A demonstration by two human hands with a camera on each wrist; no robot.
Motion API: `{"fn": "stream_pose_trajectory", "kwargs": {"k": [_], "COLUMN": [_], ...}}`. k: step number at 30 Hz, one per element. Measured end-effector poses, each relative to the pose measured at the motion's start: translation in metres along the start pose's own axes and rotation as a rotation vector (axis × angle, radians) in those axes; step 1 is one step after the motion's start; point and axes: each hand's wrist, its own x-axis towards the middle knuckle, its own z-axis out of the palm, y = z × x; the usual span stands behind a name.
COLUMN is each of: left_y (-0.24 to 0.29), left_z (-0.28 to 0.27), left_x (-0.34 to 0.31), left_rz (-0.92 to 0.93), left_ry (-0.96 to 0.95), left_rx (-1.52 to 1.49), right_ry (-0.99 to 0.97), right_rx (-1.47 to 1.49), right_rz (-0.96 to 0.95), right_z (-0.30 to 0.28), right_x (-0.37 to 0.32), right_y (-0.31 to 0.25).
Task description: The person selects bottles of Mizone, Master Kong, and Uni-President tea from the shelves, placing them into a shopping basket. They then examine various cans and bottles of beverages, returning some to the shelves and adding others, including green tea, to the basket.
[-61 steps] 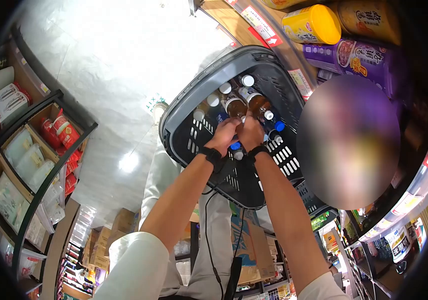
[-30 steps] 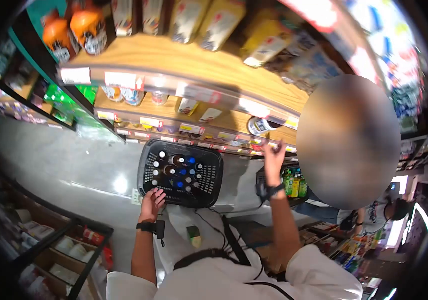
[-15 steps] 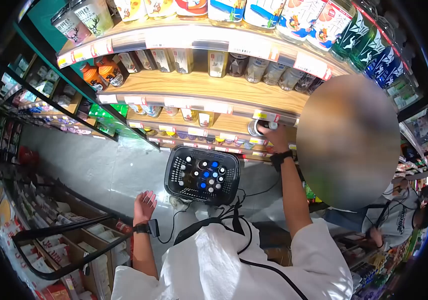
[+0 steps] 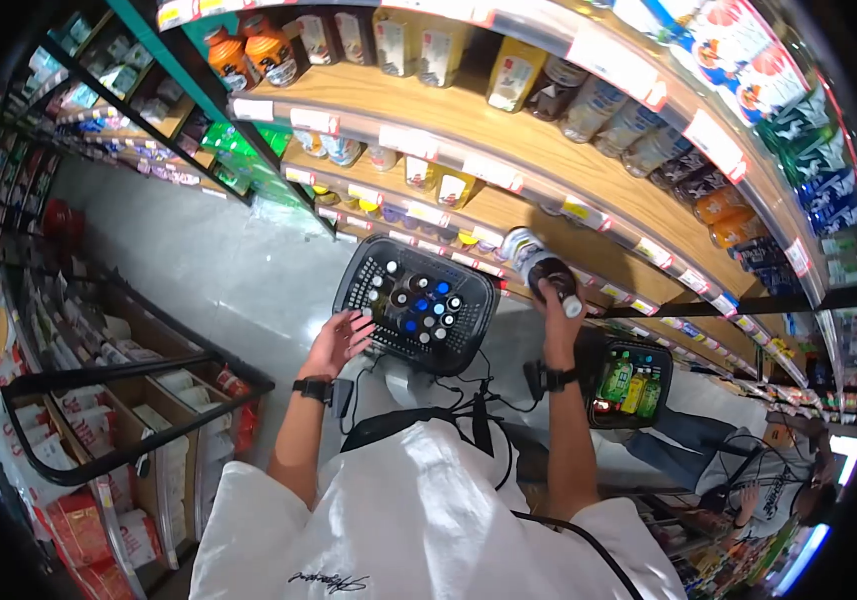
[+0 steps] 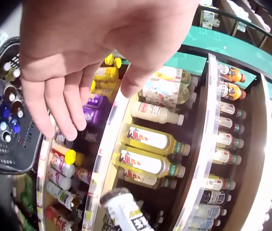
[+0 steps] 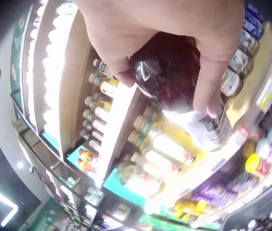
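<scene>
My right hand [image 4: 561, 325] grips a dark drink bottle [image 4: 529, 258] with a white label and white cap, tilted in front of the shelves. In the right wrist view, thumb and fingers wrap the dark upper part of the bottle [image 6: 167, 72], above its label. Fingers spread and holding nothing, my left hand [image 4: 342, 343] hovers by the near left edge of a black shopping basket [image 4: 477, 325]. Several bottles with white and blue caps [image 4: 419, 303] stand in that basket. The left wrist view shows the left palm [image 5: 97, 38] with relaxed fingers, the basket [image 5: 27, 149] beyond.
Curved wooden shelves [image 4: 429, 105] with bottled drinks run ahead and to the right. A second basket [image 4: 601, 355] of green and yellow bottles stands right, near another person [image 4: 749, 480]. A black-railed display rack [image 4: 119, 465] is at left.
Both hands were down in the basket. The right hand then reached to a low shelf, took hold of the dark bottle and drew it out towards me. The left hand came up, staying near the basket.
</scene>
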Motion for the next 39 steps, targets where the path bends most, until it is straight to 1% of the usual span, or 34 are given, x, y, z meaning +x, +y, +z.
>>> {"fn": "stream_pose_trajectory", "kwargs": {"k": [1,2,4,5,6,7,8,10,11,12,15,18,19,22,23,25,26,28,30,31,32,33,34,35,36,37,38,39], "left_y": [-0.002,-0.003,0.001,-0.001,-0.003,0.004,0.012,0.013,0.010,0.007,-0.002,-0.009,-0.013,-0.026,-0.037,-0.071,-0.089,-0.084,-0.164,-0.181,-0.198,-0.210,-0.193,-0.190,-0.191,-0.185,-0.189,-0.193], "left_z": [0.005,0.010,0.034,0.033,0.029,0.033,0.036,0.013,0.000,-0.013,-0.050,-0.073,-0.077,-0.097,-0.109,-0.146,-0.161,-0.164,-0.219,-0.225,-0.227,-0.227,-0.213,-0.202,-0.191,-0.178,-0.171,-0.167], "left_x": [0.006,0.013,0.016,0.024,0.031,0.023,0.013,0.020,0.019,0.018,0.026,0.037,0.044,0.076,0.093,0.148,0.166,0.183,0.250,0.267,0.286,0.303,0.310,0.317,0.320,0.319,0.324,0.331], "left_rz": [-0.028,-0.056,-0.142,-0.159,-0.172,-0.123,-0.122,-0.144,-0.185,-0.219,-0.281,-0.289,-0.292,-0.330,-0.347,-0.355,-0.402,-0.504,-0.549,-0.443,-0.325,-0.307,-0.454,-0.397,-0.349,-0.290,-0.286,-0.273], "left_ry": [-0.039,-0.077,-0.024,-0.062,-0.101,-0.228,-0.129,-0.312,-0.207,-0.204,-0.171,-0.115,-0.105,-0.092,-0.117,-0.074,-0.005,0.128,0.158,0.107,0.058,0.115,0.499,0.541,0.581,0.537,0.515,0.490], "left_rx": [-0.020,-0.039,-0.193,-0.249,-0.307,-0.283,-0.217,-0.206,-0.211,-0.225,-0.287,-0.302,-0.376,-0.461,-0.522,-0.546,-0.484,-0.367,-0.412,-0.660,-0.902,-1.108,-1.001,-0.831,-0.660,-0.596,-0.534,-0.470], "right_ry": [-0.029,-0.131,-0.330,-0.426,-0.453,-0.516,-0.577,-0.716,-0.761,-0.803,-0.916,-0.907,-0.865,-0.836,-0.736,-0.658,-0.603,-0.528,-0.478,-0.491,-0.614,-0.736,-0.856,-0.894,-0.911,-0.928,-0.941,-0.964], "right_rx": [0.030,0.080,0.178,0.157,0.194,0.191,0.189,0.071,0.036,-0.001,-0.215,-0.395,-0.404,-0.418,-0.435,-0.299,-0.237,-0.397,-0.525,-0.553,-0.629,-0.696,-0.749,-0.822,-0.955,-1.089,-1.218,-1.201], "right_rz": [0.066,0.215,0.522,0.549,0.681,0.757,0.831,0.956,0.986,1.017,1.031,0.940,0.871,0.713,0.657,0.804,0.888,0.893,0.864,0.860,0.666,0.466,0.253,0.105,0.164,0.231,0.288,0.288], "right_z": [0.008,0.013,0.026,0.038,0.049,0.058,0.067,0.082,0.088,0.096,0.122,0.121,0.131,0.136,0.141,0.136,0.129,0.133,0.146,0.160,0.163,0.165,0.168,0.174,0.182,0.193,0.201,0.206], "right_x": [-0.019,-0.032,-0.055,-0.067,-0.073,-0.077,-0.081,-0.083,-0.083,-0.085,-0.087,-0.078,-0.081,-0.077,-0.079,-0.066,-0.062,-0.053,-0.045,-0.042,-0.043,-0.045,-0.048,-0.057,-0.061,-0.062,-0.059,-0.054], "right_y": [-0.005,-0.004,0.004,0.010,0.010,0.016,0.023,0.035,0.037,0.032,0.019,0.055,0.057,0.108,0.126,0.184,0.210,0.251,0.285,0.291,0.316,0.339,0.360,0.380,0.395,0.408,0.423,0.440]}}
